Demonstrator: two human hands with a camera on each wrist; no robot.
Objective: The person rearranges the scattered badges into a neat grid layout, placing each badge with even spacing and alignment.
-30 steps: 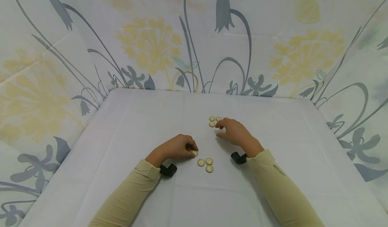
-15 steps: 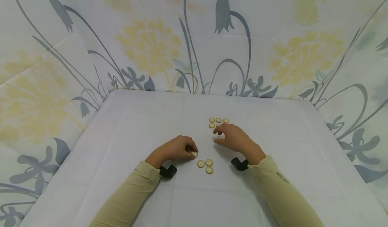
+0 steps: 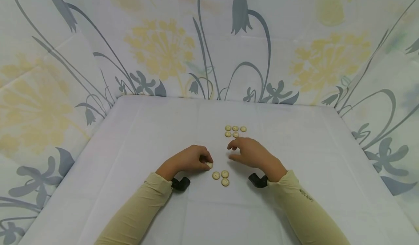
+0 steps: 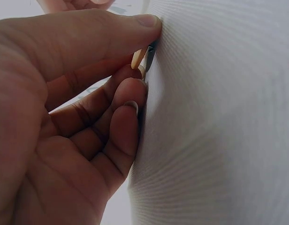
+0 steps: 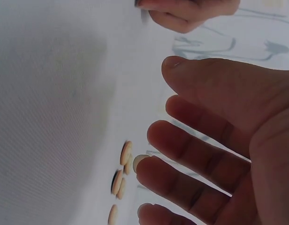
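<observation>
In the head view my left hand (image 3: 190, 159) holds a pale, cream button (image 3: 209, 165) at its fingertips, low on the white cloth. The left wrist view shows that button (image 4: 139, 57) edge-on between thumb and fingers. Three similar buttons (image 3: 216, 175) lie just right of it, towards me. My right hand (image 3: 252, 153) hovers with loosely bent fingers and holds nothing. Just beyond its fingertips several buttons (image 3: 235, 128) lie flat in two short rows. In the right wrist view some of those buttons (image 5: 117, 182) appear below the spread fingers (image 5: 175, 143).
A white cloth (image 3: 157, 125) covers the table. Behind and at both sides stand fabric walls (image 3: 216, 48) with grey and yellow flowers. Black wrist devices (image 3: 258, 180) sit below both hands, by the beige sleeves (image 3: 304, 205).
My right hand has drawn back towards me and slightly left, away from the far rows, uncovering buttons there. The left hand has stayed in place with its button.
</observation>
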